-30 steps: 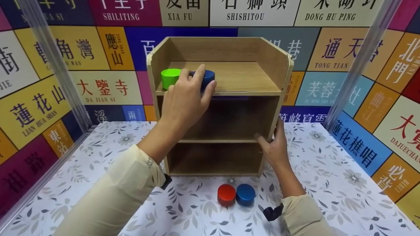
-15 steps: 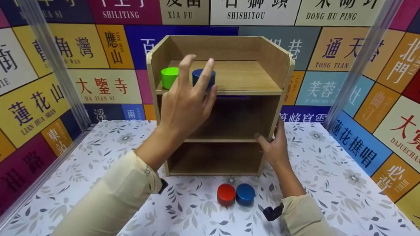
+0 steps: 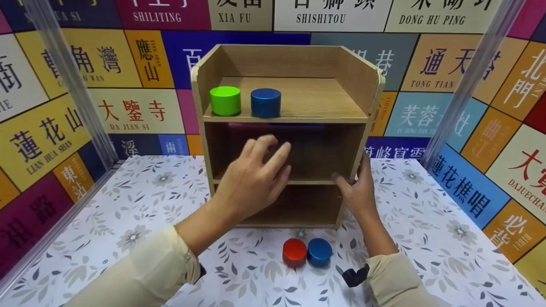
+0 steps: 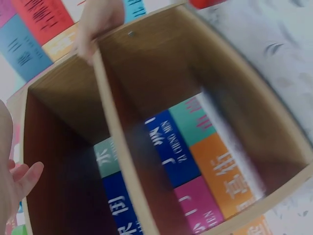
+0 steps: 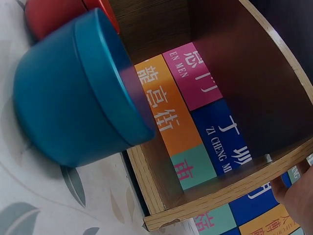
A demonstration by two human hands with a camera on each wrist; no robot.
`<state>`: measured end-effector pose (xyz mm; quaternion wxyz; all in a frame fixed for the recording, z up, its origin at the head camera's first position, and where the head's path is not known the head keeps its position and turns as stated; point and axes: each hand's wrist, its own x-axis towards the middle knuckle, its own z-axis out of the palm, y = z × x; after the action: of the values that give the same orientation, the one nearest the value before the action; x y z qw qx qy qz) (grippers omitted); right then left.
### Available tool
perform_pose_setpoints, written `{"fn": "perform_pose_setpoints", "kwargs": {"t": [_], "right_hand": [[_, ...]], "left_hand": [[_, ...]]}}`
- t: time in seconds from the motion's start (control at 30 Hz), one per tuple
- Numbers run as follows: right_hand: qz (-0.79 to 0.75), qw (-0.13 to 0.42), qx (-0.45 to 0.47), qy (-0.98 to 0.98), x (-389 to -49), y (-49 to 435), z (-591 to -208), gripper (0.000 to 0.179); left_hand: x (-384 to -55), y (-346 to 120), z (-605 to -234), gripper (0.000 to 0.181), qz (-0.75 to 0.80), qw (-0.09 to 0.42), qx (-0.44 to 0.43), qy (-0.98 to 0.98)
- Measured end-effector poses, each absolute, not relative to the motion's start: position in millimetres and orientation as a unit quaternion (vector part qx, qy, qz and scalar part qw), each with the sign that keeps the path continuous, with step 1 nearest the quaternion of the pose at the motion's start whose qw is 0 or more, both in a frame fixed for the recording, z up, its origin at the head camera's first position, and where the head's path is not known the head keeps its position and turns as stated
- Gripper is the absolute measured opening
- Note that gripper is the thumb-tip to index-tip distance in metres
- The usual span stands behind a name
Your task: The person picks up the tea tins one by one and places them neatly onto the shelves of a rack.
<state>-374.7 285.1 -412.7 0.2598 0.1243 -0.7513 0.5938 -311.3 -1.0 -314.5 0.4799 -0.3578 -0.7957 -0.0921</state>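
Observation:
A small wooden shelf [image 3: 277, 62] stands upright on the table. On its top board are a green round tin [image 3: 225, 101] and, to the right, a dark blue tin [image 3: 265, 103], a little apart. My left hand [image 3: 251, 183] hovers before the middle compartment, fingers loosely bent and holding nothing. My right hand [image 3: 358, 194] grips the shelf's right side panel, thumb at the front edge. A red tin [image 3: 294, 253] and a blue tin [image 3: 319, 252] stand close together on the table before the shelf. The right wrist view shows a lid seam round the blue tin [image 5: 73, 93].
A white leaf-patterned cloth [image 3: 140, 238] covers the table. Panels with printed characters [image 3: 136, 113] surround it on several sides, with clear corner posts [image 3: 465, 81]. Through the shelf's lower compartments the wrist views show the printed backdrop [image 4: 181, 152].
My left hand has let go of the dark blue tin on the top board and drawn down and back toward me. The right hand stays on the side panel.

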Motion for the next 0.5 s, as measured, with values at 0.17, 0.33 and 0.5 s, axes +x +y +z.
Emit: {"fn": "perform_pose_setpoints", "kwargs": {"t": [0.17, 0.33, 0.5], "right_hand": [[0.591, 0.271, 0.130, -0.748, -375.3, 284.9, -413.9, 0.084], [0.587, 0.276, 0.130, -0.750, -376.1, 284.9, -413.3, 0.084], [0.582, 0.276, 0.128, -0.754, -376.1, 285.8, -413.3, 0.085]], "left_hand": [[-305.4, -0.3, -337.0, 0.040, -0.080, 0.433, -0.395, -0.806], [-301.2, 0.6, -358.6, 0.042, -0.049, 0.396, -0.422, -0.814], [-298.1, 2.3, -378.5, 0.046, -0.005, 0.368, -0.435, -0.822]]}}
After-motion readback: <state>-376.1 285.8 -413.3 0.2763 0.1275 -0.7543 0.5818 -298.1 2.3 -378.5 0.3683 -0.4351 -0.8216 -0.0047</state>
